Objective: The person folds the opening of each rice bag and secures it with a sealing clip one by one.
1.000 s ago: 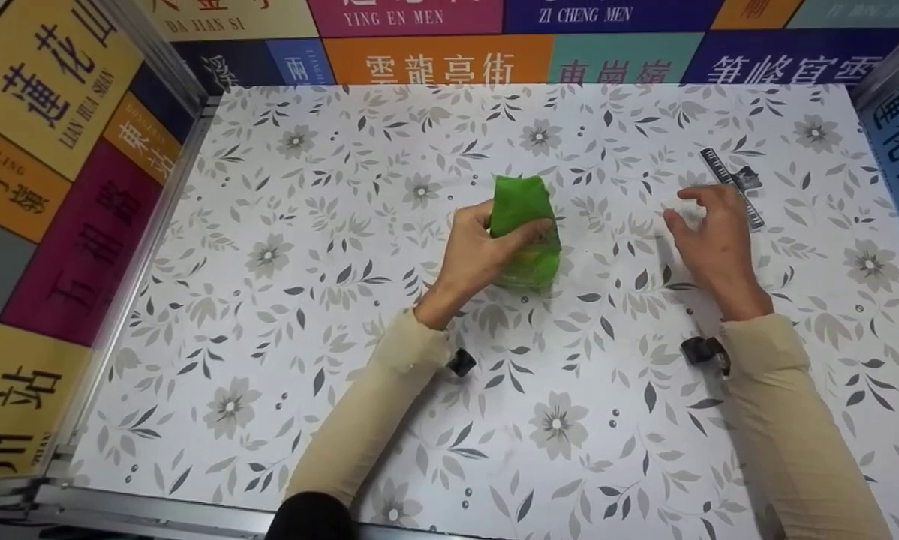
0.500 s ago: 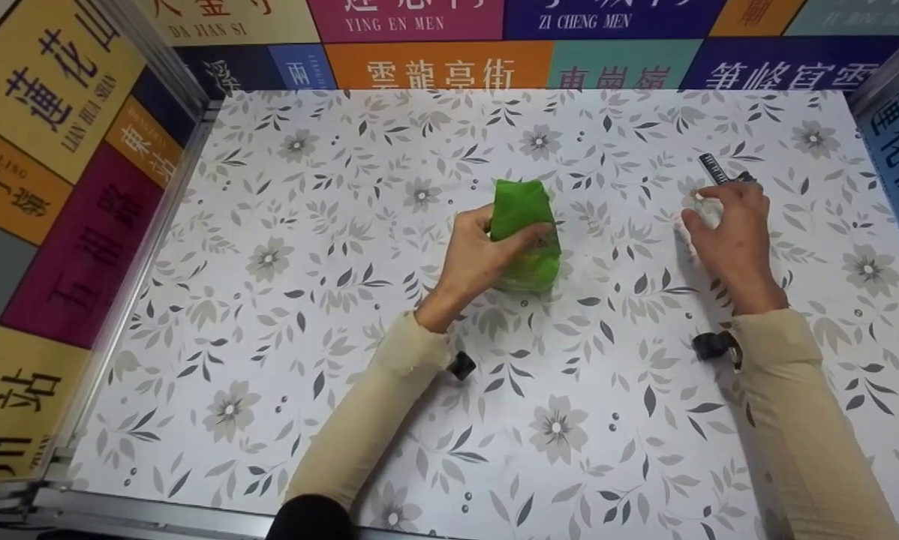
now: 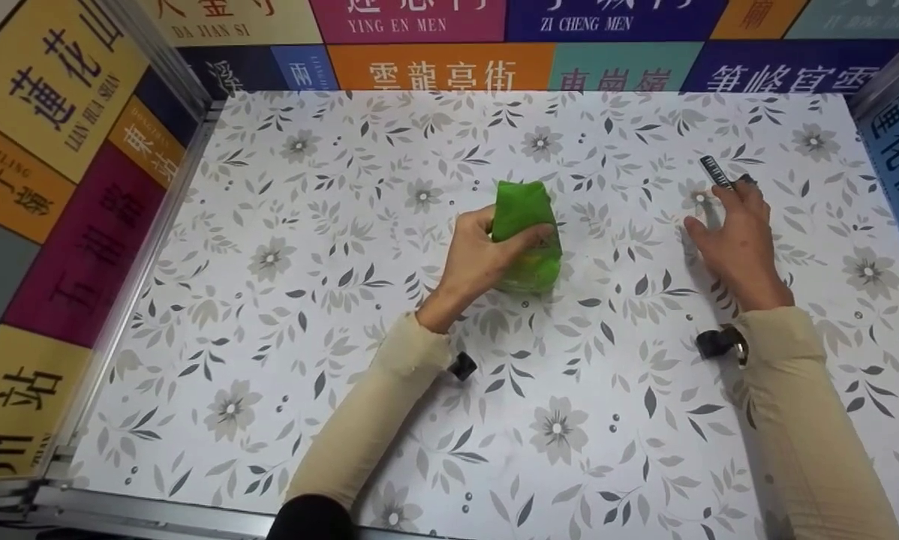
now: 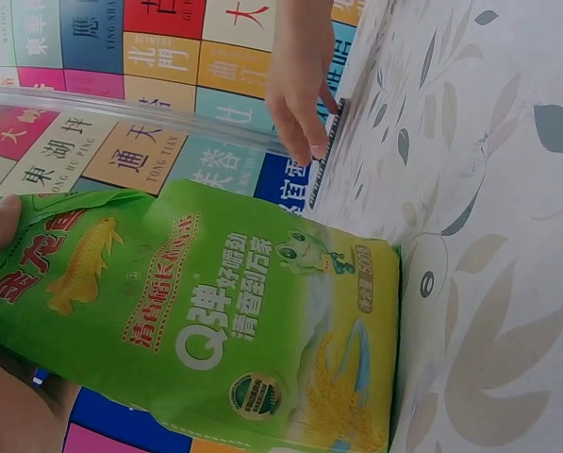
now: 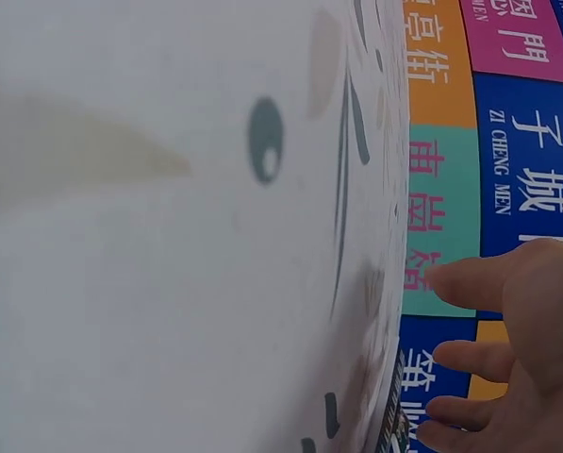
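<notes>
My left hand [image 3: 470, 253] grips a green bag of rice [image 3: 523, 206] near the middle of the table, thumb across its front. The left wrist view shows the printed face of the bag [image 4: 215, 302], its base close to the tabletop. Toward the back right, a narrow strip with a black-and-white piano-key pattern [image 3: 715, 172] and a black clip-like piece lies on the table, partly hidden. Right over it is my right hand [image 3: 744, 244], thumb apart from its bent fingers. In the right wrist view, that hand [image 5: 531, 330] has nothing between thumb and fingers, with the strip [image 5: 391, 406] beyond the fingertips.
A white floral cover [image 3: 389, 330] spreads over the whole table. Colourful panels with large characters [image 3: 438, 67] wall the back and sides. A metal rail [image 3: 157, 514] runs along the front edge. Small black cameras [image 3: 712, 343] sit at both wrists.
My right hand has moved slightly right and away from me, and now covers much of the patterned strip. The left hand and the rice bag have stayed in place.
</notes>
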`<state>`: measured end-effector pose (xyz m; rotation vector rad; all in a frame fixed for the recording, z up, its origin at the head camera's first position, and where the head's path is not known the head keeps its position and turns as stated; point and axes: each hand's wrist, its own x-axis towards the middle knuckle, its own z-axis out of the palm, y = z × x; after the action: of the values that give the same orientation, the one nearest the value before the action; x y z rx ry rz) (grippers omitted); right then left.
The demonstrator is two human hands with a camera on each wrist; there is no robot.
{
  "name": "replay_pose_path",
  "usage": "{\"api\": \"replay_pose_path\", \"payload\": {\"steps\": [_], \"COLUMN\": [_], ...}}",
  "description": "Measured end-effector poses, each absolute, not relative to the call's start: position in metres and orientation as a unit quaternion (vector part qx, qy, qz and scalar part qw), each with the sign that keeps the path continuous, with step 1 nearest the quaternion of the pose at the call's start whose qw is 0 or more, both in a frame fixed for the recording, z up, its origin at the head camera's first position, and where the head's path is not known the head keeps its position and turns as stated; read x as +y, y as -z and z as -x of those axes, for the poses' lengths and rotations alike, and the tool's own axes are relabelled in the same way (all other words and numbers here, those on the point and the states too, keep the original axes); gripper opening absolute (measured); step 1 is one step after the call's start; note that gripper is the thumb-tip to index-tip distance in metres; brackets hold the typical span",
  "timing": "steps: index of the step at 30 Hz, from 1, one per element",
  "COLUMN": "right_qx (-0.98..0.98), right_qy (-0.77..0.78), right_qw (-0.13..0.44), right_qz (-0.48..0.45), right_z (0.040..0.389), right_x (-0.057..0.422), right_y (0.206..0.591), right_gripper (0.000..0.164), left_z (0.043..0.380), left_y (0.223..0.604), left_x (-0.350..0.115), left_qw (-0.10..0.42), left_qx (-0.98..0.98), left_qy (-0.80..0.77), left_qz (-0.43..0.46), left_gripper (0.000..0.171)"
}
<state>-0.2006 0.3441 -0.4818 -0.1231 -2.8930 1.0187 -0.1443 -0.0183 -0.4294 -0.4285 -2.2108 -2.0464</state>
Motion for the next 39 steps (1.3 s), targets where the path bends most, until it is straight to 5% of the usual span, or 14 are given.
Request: {"api": "replay_pose_path", "payload": {"steps": [29,39], "right_qx": [-0.944,-0.936], "right_qy": [-0.330,-0.345], "right_qw": [0.005,0.049], "right_qz": [0.027,0.039], "right_z": [0.2097,0.2078], "right_x": [0.3442,0.3464], "right_y": [0.4820,0.4784], "right_gripper": [0.068,0.057], "left_z": [0.1438,0.1434], "left_y": [0.4323,0.4319], "left_x": [-0.0178,-0.0172], "left_qw": [0.052,0.049], "left_qx": [-0.722,-0.725], "left_qy": [0.675,0.674], "left_qz": [0.145,0.137], "left_gripper": [0.019,0.019]}}
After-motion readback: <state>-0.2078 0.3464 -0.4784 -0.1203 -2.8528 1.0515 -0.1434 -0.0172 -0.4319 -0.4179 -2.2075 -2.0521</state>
